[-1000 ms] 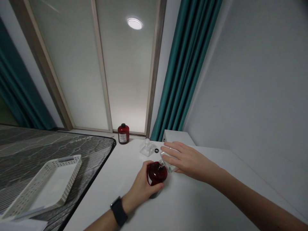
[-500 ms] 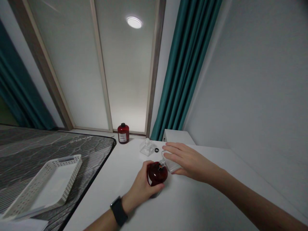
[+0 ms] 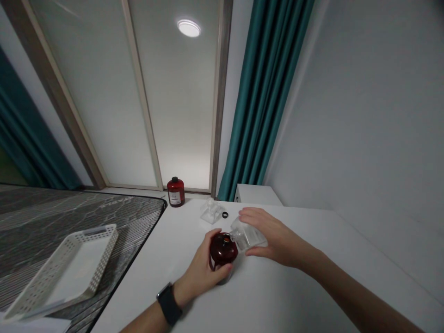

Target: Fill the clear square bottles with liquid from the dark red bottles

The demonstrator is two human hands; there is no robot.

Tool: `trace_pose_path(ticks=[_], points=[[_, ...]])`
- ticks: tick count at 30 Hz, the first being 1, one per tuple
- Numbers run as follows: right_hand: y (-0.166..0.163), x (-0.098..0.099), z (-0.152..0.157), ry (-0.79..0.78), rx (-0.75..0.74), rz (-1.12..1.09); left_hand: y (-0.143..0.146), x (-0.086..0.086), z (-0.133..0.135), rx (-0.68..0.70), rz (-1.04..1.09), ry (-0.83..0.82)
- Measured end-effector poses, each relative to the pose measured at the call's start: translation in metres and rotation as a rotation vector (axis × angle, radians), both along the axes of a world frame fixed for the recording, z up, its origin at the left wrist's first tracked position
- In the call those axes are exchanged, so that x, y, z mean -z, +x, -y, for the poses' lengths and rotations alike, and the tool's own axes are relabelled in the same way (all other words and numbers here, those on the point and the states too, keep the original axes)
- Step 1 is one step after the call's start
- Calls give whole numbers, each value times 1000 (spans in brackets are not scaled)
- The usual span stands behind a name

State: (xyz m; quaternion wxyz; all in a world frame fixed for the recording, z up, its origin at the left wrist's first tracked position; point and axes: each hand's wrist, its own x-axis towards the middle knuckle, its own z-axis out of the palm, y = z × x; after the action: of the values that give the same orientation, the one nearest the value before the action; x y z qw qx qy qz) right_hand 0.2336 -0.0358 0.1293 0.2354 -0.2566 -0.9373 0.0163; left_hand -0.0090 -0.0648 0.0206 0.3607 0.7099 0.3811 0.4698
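From the head camera I see a glossy, round-shouldered dark-red bottle point(image 3: 222, 247) and a clear, flat-sided bottle point(image 3: 249, 237). My left hand point(image 3: 203, 266) is half curled, gripping the red one around its side against the smooth white table point(image 3: 263, 296). My right hand point(image 3: 272, 236) bends around the clear one, thumb below, fingers above, holding it tilted. So both bottles sit between my palms, the clear neck at the red mouth; I can't tell whether they touch. Beyond my hands lie a transparent, angular piece point(image 3: 211, 211) and a small black ring point(image 3: 225, 215).
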Motion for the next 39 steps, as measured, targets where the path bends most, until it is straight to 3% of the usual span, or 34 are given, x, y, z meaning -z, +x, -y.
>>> trace_pose_path(ticks=[6,13,17,22,28,34,39], points=[[1,29,6,-140,101,-220,-6,5,-4,7,-122,116],[0,61,7,-277,193,-468,-18,13,-18,-13,-392,461],[-1,68,8,-346,232,-541,-17,17,-19,-55,-386,586],[-3,67,10,-354,217,-576,-14,21,-18,-41,-291,622],[-2,58,10,-294,294,-482,-10,24,-16,-52,-141,498],[-1,57,8,-207,302,-520,-2,12,-10,-28,-90,57],[0,56,5,-155,362,-455,7,3,-8,92,76,-123]])
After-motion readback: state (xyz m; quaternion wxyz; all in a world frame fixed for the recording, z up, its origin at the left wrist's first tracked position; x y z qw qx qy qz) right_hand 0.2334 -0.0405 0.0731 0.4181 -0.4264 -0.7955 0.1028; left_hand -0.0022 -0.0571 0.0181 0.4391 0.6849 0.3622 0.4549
